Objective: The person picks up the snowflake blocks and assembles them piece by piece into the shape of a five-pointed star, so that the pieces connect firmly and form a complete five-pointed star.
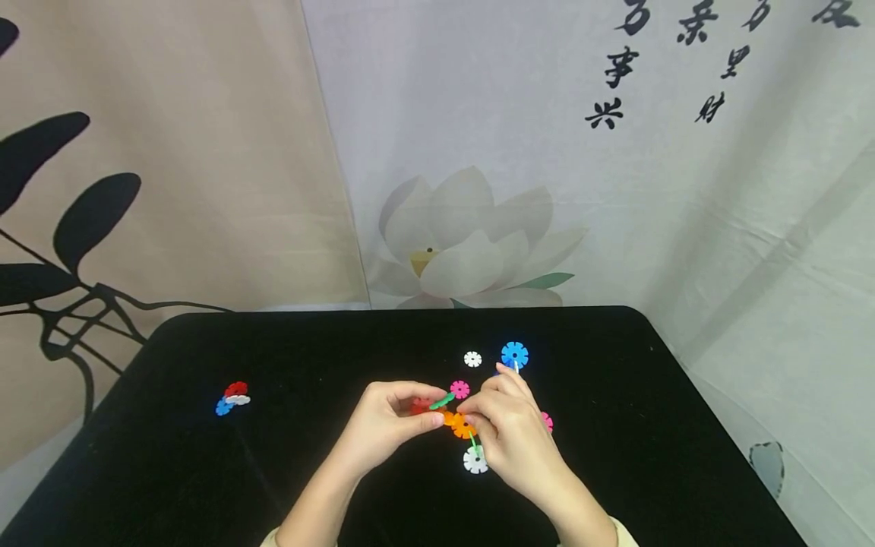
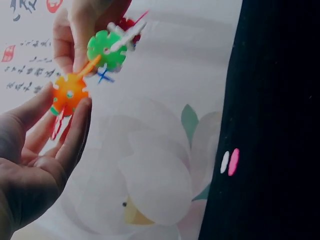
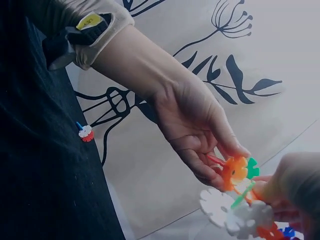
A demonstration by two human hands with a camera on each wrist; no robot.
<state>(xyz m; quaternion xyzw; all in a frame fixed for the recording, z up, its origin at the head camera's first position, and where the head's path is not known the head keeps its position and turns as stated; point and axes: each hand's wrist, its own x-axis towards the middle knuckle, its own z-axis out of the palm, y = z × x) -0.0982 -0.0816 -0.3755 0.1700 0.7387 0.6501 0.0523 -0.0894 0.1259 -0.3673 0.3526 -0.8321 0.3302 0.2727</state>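
Notched plastic snowflake discs joined into a chain span both hands above the table. My left hand (image 1: 390,425) pinches the chain's left end by an orange disc (image 2: 70,94), with a red disc (image 1: 422,405) and a green disc (image 1: 443,400) by its fingers. My right hand (image 1: 509,429) grips the chain farther right, its fingers curled. A white disc (image 1: 475,460) hangs below, joined through a thin green one. Beyond the right fingertips a blue disc (image 1: 515,355) shows; the hand hides how it connects. A pink disc (image 1: 547,421) peeks out beside the right hand.
A loose white disc (image 1: 472,359) and a pink disc (image 1: 460,390) lie on the black table (image 1: 328,342) beyond the hands. Farther left lies a small cluster of red, white and blue discs (image 1: 236,389). Printed curtains (image 1: 478,114) hang behind the table.
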